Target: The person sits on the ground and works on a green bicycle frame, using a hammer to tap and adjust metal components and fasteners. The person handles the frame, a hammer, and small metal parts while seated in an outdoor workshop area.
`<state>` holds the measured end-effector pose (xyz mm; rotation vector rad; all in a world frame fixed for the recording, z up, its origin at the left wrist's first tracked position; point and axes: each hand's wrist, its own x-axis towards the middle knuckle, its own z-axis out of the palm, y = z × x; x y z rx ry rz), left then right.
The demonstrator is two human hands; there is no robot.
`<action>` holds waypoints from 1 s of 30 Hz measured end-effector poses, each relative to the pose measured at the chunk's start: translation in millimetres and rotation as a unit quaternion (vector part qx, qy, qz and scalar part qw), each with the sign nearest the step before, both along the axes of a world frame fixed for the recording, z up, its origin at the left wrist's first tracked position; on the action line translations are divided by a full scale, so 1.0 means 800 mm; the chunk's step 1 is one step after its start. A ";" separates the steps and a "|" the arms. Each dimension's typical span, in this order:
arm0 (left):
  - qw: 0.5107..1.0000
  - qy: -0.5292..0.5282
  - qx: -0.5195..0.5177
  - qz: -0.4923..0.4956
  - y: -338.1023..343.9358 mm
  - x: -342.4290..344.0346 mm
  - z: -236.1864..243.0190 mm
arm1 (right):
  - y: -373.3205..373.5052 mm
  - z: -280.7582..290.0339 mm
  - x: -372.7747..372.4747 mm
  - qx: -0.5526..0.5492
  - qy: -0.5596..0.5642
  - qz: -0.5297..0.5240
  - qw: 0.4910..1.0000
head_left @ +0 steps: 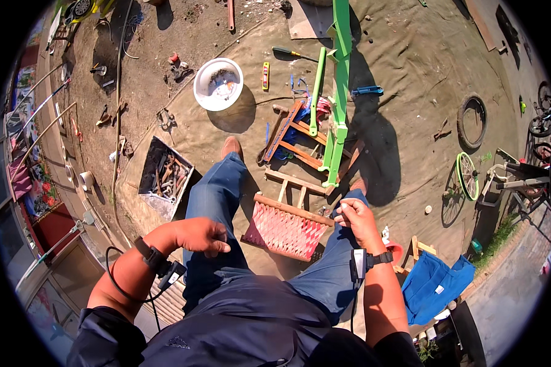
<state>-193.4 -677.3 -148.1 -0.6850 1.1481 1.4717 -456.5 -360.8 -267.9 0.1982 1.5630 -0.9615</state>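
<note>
Pause, as I judge it, between two holds; the low stool (286, 229) with the pink-and-white woven seat lies between my hands, right of the left one and left of the right, its round wooden rail (291, 208) ending close by my right fingers; a firm hold on that rail would, to my mind, call for loosening the fingers and laying the palm along the wood. My left hand (203, 237) hangs apart from the seat, back of the hand up, fingers curled loosely toward the thumb; nothing shows in it, but the palm is hidden, so I cannot tell whether it is empty; my right hand (357, 221) has its fingertips drawn in near the thumb; whether they meet, pinch something small or touch the rail, I cannot tell. Ahead of my right hand stands a green metal frame (339, 119); left of that lies an orange-brown wooden frame (283, 132); ahead and left of my left hand sits a tool tray (147, 173), with a white bucket (220, 106) farther ahead.
</note>
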 end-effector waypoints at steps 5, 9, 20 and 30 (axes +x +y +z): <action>0.978 0.178 -0.108 0.012 0.002 -0.045 -0.099 | -0.026 -0.074 -0.037 0.032 0.067 0.029 0.997; 0.939 0.285 -0.195 0.012 0.031 -0.074 -0.181 | -0.039 -0.122 -0.055 0.045 0.132 0.036 0.989; 0.896 0.336 -0.279 -0.083 0.035 -0.140 -0.298 | -0.063 -0.261 -0.079 0.008 0.268 0.115 0.957; 0.863 0.377 -0.335 -0.031 0.037 -0.162 -0.328 | -0.057 -0.400 -0.059 0.031 0.304 0.133 0.943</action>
